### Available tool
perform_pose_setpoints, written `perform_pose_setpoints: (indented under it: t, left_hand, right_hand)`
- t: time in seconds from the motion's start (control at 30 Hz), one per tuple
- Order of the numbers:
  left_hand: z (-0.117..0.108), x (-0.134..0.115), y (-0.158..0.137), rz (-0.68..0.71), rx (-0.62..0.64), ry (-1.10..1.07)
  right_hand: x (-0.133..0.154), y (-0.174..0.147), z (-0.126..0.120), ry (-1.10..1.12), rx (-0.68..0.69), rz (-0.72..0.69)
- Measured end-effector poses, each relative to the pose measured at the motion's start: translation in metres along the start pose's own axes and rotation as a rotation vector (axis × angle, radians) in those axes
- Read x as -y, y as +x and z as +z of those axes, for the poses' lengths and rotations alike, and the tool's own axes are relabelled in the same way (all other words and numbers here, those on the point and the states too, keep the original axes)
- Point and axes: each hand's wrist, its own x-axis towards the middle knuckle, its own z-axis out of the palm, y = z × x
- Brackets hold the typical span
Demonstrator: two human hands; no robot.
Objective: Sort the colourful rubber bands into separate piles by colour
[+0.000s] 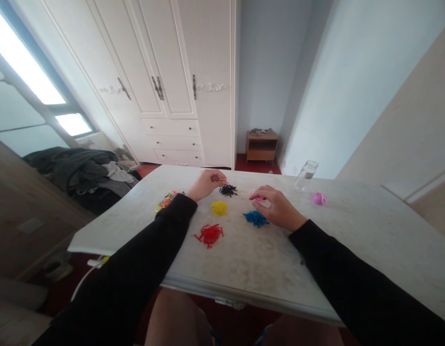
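Note:
My left hand is closed in a pinch at the far side of the table, with small yellow and pink rubber bands at its fingertips. Just under those fingertips lies a pile of black rubber bands. My right hand hovers with thumb and forefinger apart, near a pile of blue rubber bands. A pink pile shows partly behind its fingers. Between the hands is a yellow pile, and closer to me a red one. Mixed colourful bands are partly hidden by my left sleeve.
On the white table, a clear glass jar and a pink-purple rounded object stand at the right. Beyond are a white wardrobe and a small wooden cabinet. Dark clothes are heaped at the left.

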Motion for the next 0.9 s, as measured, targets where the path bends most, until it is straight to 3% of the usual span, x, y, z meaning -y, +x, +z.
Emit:
perform_pose_setpoints:
  t: [0.37, 0.57, 0.7, 0.9]
  left_hand:
    - [-0.001, -0.001, -0.001, -0.072, -0.029, -0.034]
    - [0.003, -0.01, -0.002, -0.159, -0.081, -0.323]
    - [0.011, -0.024, -0.008, -0.236, 0.022, -0.468]
    - [0.025, -0.041, -0.016, -0.24, 0.161, -0.492]
  right_hand:
    - [0.002, 0.0, 0.001, -0.005, 0.033, -0.001]
    - [0.001, 0.0, 0.002, -0.005, 0.031, -0.021]
    - [0.005, 0.0, 0.002, -0.018, 0.028, -0.015]
    - [0.018, 0.001, 0.006, 0.001, 0.076, -0.064]
